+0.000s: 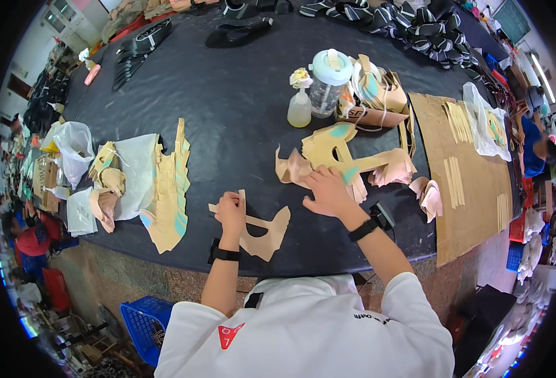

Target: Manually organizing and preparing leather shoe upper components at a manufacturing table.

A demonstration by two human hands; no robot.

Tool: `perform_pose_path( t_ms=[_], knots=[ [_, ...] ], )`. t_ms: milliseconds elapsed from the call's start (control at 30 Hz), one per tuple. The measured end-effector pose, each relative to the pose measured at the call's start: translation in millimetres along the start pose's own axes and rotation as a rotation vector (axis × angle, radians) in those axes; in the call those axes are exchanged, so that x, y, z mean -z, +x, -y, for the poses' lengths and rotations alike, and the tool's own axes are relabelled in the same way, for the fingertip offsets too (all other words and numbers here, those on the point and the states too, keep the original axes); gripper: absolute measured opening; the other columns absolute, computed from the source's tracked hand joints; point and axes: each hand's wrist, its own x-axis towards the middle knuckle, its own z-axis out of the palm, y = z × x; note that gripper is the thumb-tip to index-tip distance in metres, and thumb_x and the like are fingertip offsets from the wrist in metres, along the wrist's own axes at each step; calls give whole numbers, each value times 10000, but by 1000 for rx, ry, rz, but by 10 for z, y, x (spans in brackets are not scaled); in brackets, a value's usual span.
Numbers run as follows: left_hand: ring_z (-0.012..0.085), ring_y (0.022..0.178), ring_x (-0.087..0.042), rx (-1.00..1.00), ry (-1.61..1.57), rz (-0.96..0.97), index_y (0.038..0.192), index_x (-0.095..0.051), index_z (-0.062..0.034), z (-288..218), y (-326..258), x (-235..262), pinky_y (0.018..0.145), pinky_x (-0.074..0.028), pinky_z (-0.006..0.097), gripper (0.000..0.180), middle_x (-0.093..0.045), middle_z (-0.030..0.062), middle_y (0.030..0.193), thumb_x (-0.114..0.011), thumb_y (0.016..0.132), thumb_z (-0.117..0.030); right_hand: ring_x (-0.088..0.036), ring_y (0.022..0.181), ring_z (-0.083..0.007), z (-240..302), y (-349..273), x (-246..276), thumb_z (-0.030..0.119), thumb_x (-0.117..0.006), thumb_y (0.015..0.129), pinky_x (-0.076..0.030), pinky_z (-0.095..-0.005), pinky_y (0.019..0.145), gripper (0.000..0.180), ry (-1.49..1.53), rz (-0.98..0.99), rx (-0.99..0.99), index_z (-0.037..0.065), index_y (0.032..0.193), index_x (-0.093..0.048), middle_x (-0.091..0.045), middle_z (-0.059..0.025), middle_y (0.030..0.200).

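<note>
My left hand [230, 213] is closed with its fingertips pinched on a flat tan cut-out piece [272, 238], at the near middle of the dark table. The piece has a curved opening and lies partly under that hand. My right hand [327, 191] rests, fingers stretched out, on a loose heap of tan and pinkish cut pieces [319, 146], some marked light green. One pinkish curled piece [294, 167] lies at its fingertips. A small pink piece [428, 198] sits right of the heap.
Layered tan pieces [166, 195] lie at left beside a plastic bag [73, 148]. Behind the heap stand a squeeze bottle [299, 108], a lidded jug [330, 75] and a cardboard box [372, 117]. Cardboard [473, 227] with thin strips covers the right side. Black-and-white parts [410, 28] are piled far back.
</note>
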Motion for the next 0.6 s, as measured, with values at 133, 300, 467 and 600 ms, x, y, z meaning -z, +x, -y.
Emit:
perform_pose_path(
  t_ms=[133, 300, 467, 600],
  knots=[
    [248, 763, -637, -11, -196, 88, 888, -597, -56, -50, 23, 30, 694, -412, 398, 122, -661, 74, 773, -648, 821, -144, -483, 1038, -221, 89, 172, -297, 304, -713, 697, -301, -418, 883, 361, -359, -231, -73, 106, 982, -613, -600, -52, 958],
    [158, 726, -618, -53, -289, 127, 932, -562, 22, 32, 41, 70, 653, -474, 278, 163, -662, 89, 766, -609, 855, -114, -487, 981, -218, 85, 370, -555, 284, -702, 712, -273, -441, 820, 265, -347, -279, -286, 122, 907, -625, -611, -9, 904],
    [201, 773, -631, 16, -387, 277, 923, -598, 7, -40, 105, 143, 736, -448, 338, 161, -662, 82, 832, -617, 850, -136, -532, 903, -230, 86, 569, -620, 195, -650, 726, -301, -427, 805, 150, -276, -394, -299, 115, 851, -627, -612, -35, 799],
    [241, 946, -586, -388, -155, 117, 895, -628, -54, -226, 40, 182, 809, -437, 352, 115, -627, 96, 1064, -651, 834, -148, -576, 758, -264, 41, 716, -558, 103, -612, 737, -381, -399, 720, 78, -24, -430, -264, 83, 812, -616, -595, -80, 731]
  ],
)
